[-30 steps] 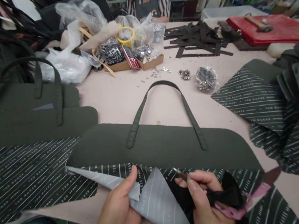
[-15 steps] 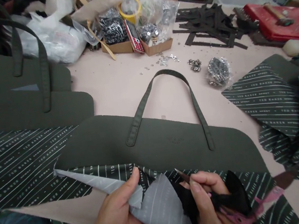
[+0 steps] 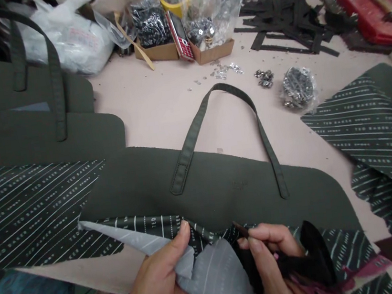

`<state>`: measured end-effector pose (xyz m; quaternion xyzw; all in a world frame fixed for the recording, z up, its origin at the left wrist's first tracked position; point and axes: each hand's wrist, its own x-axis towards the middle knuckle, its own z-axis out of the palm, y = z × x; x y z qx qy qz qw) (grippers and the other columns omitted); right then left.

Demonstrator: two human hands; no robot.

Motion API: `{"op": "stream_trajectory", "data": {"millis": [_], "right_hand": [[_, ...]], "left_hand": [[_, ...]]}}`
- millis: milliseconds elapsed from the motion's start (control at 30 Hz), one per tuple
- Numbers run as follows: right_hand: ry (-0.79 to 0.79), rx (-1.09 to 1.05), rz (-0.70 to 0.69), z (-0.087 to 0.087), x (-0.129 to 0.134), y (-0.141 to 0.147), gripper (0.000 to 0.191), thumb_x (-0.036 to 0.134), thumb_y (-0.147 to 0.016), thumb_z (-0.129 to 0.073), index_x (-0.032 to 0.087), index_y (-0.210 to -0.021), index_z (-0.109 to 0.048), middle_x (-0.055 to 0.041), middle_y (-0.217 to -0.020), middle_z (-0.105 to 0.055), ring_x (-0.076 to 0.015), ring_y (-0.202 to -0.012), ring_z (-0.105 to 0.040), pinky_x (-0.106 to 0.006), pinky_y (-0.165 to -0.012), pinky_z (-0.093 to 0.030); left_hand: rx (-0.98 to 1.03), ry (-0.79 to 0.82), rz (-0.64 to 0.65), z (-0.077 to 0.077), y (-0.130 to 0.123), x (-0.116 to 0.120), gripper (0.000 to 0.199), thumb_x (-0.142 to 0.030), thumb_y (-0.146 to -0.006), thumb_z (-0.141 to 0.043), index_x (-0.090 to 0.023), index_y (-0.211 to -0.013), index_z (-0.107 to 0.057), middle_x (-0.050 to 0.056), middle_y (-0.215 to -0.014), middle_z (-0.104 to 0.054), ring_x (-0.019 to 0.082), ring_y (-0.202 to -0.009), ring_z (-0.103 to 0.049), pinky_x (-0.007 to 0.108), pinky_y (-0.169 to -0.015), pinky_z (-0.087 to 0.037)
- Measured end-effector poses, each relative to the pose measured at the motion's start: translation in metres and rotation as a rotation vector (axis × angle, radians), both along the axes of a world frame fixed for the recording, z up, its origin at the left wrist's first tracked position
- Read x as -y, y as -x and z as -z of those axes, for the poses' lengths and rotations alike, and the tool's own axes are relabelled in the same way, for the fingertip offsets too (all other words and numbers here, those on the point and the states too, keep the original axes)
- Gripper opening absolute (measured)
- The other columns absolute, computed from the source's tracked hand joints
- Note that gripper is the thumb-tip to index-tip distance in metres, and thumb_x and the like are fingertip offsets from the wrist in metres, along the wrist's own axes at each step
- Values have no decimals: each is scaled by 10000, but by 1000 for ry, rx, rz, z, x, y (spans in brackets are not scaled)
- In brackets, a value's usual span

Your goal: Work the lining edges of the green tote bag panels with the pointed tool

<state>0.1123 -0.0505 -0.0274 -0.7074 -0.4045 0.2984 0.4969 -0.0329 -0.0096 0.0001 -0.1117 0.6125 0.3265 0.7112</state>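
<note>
A dark green bag panel (image 3: 143, 183) with a strap handle (image 3: 195, 140) lies in front of me. Patterned lining (image 3: 144, 223) runs along its lower edge. My left hand (image 3: 162, 276) pinches a fold of this lining, thumb on top, with its grey underside (image 3: 216, 274) turned up. Closed on a thin dark pointed blade (image 3: 241, 229), my right hand (image 3: 273, 257) keeps the tip at the lining beside the panel's edge. A black curved piece (image 3: 316, 251) and a pink-wrapped part (image 3: 367, 266) stick out behind that hand; how they join the blade is hidden.
More panels with handles (image 3: 89, 132) lie left, and folded lining pieces (image 3: 362, 120) right. Farther back are a bag of metal fittings (image 3: 297, 88), loose fittings (image 3: 264, 78), a phone (image 3: 179, 36), black strips (image 3: 283, 17) and a hammer (image 3: 385, 6) on a red slab (image 3: 364, 23).
The view has shifted slightly, so the bench things sit higher and mostly farther right. Both hands keep their grip, the blade tip staying at the lining by the panel edge.
</note>
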Motion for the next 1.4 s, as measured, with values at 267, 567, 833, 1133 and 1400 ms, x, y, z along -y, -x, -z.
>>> {"op": "stream_trajectory", "data": {"millis": [267,567,833,1133,1400], "right_hand": [[-3,139,2,9,3,1,74,303,-911,-618,259,-874,-665,53,-712,-684,-106,-615,-629,-228,-611,-456],[37,-540,255,10,10,-4,131,358,-834,-733,256,-851,-653,51,-752,-707,-132,-702,-722,-196,-674,-553],[39,-477,234,10,9,-1,157,373,-851,-722,235,-851,-647,31,-745,-693,-134,-692,-708,-198,-680,-533],[68,-170,101,5,7,3,104,339,-913,-640,251,-857,-652,41,-734,-711,-124,-694,-687,-217,-644,-476],[69,94,19,10,9,-5,167,422,-873,-641,272,-840,-704,-6,-747,-697,-197,-685,-656,-347,-654,-488]], "left_hand": [[-23,-35,-24,-1,-1,0,188,-290,-845,-744,-142,-952,-784,93,-978,-800,264,-956,-752,343,-863,-625],[-31,-104,-144,-1,-9,-6,271,-173,-919,-627,-156,-1167,-733,94,-961,-795,251,-930,-759,377,-900,-618],[15,-65,-170,-4,-8,-6,319,-185,-910,-644,-147,-1221,-706,103,-1009,-788,264,-996,-741,381,-924,-607],[-4,-46,-79,3,0,2,250,-252,-848,-739,-163,-1081,-767,90,-967,-800,283,-962,-750,390,-889,-620],[53,-186,-22,9,-3,5,252,-321,-862,-713,-174,-1059,-770,103,-1049,-791,318,-1110,-699,466,-1010,-544]]}}
